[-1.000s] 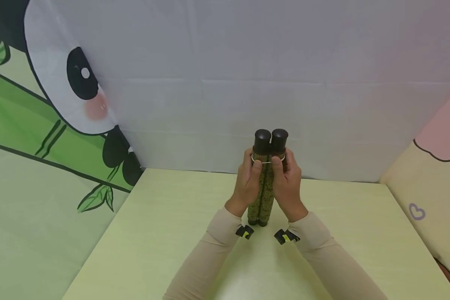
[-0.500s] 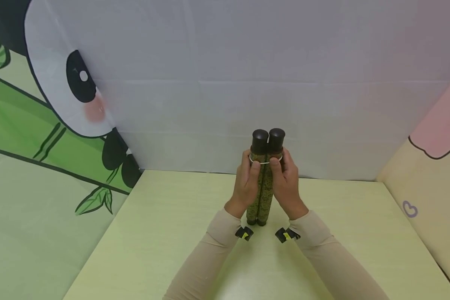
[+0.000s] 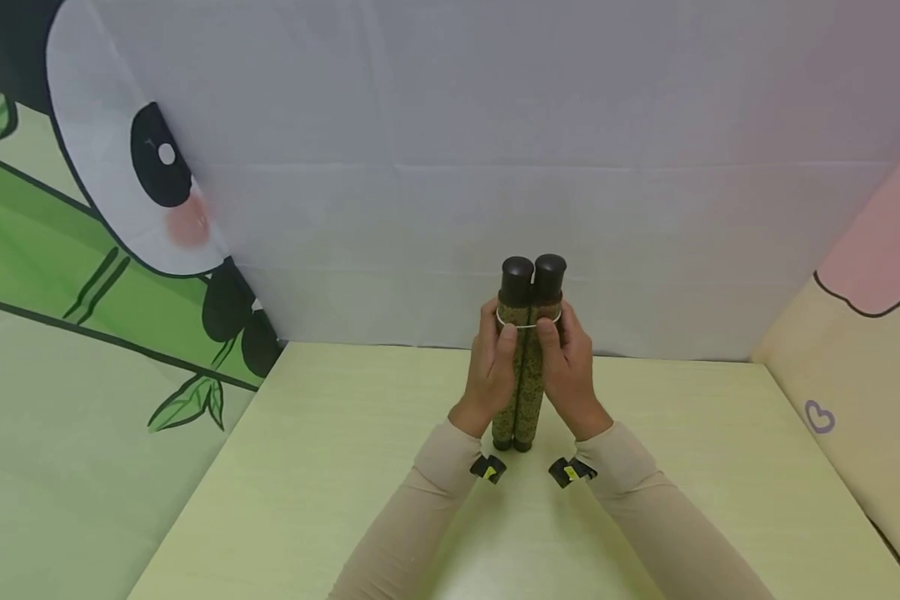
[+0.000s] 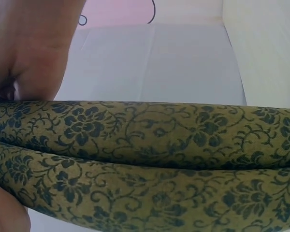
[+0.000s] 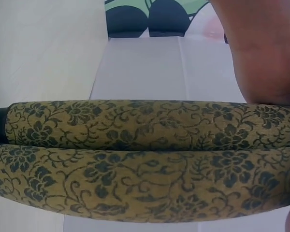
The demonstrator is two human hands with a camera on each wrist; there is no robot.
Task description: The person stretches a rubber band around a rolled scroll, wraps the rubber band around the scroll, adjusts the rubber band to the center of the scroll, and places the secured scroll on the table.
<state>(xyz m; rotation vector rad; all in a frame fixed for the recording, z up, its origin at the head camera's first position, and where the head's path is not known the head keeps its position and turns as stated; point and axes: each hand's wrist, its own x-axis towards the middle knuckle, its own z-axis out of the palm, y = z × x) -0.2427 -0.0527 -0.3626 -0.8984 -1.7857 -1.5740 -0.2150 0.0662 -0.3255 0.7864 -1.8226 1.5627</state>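
Observation:
Two rolls of a scroll point(image 3: 528, 379), covered in olive-gold floral brocade with dark knobs at the ends, stand side by side between my hands. A thin white band point(image 3: 525, 326) loops round both near the top. My left hand point(image 3: 489, 373) grips the left roll, its thumb on the near side just under the band. My right hand point(image 3: 570, 371) grips the right roll, its thumb at the band. Most other fingers are hidden behind the rolls. Both wrist views show the brocade point(image 4: 159, 135) close up, the two rolls touching lengthwise.
A pale yellow-green table point(image 3: 330, 467) lies under the hands. Behind it rises a light grey-white cloth wall point(image 3: 420, 217). Cartoon-printed panels stand at the left point(image 3: 82, 350) and right point(image 3: 870, 400). Beige sleeves with small black wrist pieces point(image 3: 489, 468) cover the arms.
Hands and scroll have shifted very slightly to the left in the picture, along with a small move of the whole view. The grip looks unchanged.

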